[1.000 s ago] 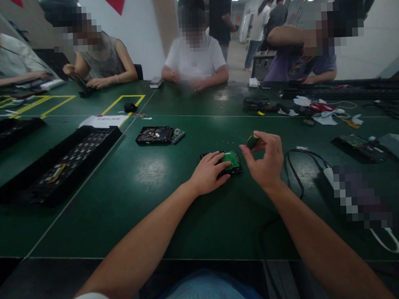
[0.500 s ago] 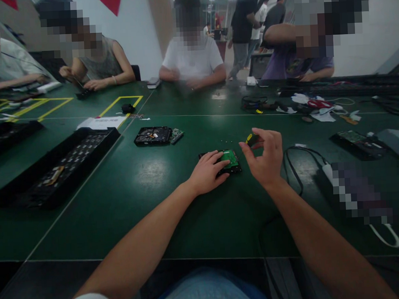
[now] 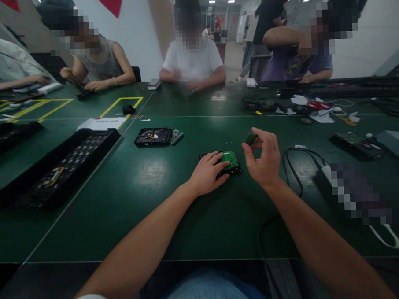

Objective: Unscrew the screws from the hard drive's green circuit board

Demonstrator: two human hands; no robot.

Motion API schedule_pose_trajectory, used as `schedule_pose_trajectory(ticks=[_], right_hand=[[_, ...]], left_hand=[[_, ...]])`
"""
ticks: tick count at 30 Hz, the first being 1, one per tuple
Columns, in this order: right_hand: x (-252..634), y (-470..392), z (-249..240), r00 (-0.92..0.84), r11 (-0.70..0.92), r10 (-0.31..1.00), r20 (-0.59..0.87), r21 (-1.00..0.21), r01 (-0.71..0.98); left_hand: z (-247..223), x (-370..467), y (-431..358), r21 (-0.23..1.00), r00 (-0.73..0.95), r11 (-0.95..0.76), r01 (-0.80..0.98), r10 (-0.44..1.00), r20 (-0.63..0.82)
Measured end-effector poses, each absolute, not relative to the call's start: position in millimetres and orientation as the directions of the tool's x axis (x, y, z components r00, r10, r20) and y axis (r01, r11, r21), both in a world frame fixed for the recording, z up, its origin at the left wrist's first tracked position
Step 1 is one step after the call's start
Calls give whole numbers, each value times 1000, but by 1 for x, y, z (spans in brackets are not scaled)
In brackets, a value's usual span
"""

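Pinching a dark green tool (image 3: 251,139) between thumb and fingertips, the right hand (image 3: 265,159) hovers right of center. Beside it, the left hand (image 3: 209,173) lies with fingers spread on a black drive (image 3: 234,169) with a green board (image 3: 230,159), at center on the green table (image 3: 176,230). Another drive (image 3: 152,136) sits left of center; a long black tray (image 3: 60,173) fills the left of the frame.

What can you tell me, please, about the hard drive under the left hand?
The hard drive is a flat, dark, roughly rectangular block with a green circuit board on its upward face. It lies flat on the green tabletop. The left hand rests over its left part, fingers spread partly across the board, so that side is hidden.
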State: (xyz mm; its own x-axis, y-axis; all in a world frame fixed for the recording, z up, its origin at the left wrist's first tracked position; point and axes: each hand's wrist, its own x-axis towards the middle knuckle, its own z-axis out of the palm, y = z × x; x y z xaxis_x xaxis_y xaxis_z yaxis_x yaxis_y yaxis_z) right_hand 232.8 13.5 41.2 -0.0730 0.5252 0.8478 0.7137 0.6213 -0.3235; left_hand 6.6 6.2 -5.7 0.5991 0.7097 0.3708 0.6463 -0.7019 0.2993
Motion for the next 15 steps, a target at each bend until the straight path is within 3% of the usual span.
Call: schedule_pose_trajectory(ticks=[15], right_hand=[[230, 13, 41, -111, 649, 531, 840, -319, 691]], left_hand=[[-8, 7, 7, 281, 604, -712, 644, 698, 385]])
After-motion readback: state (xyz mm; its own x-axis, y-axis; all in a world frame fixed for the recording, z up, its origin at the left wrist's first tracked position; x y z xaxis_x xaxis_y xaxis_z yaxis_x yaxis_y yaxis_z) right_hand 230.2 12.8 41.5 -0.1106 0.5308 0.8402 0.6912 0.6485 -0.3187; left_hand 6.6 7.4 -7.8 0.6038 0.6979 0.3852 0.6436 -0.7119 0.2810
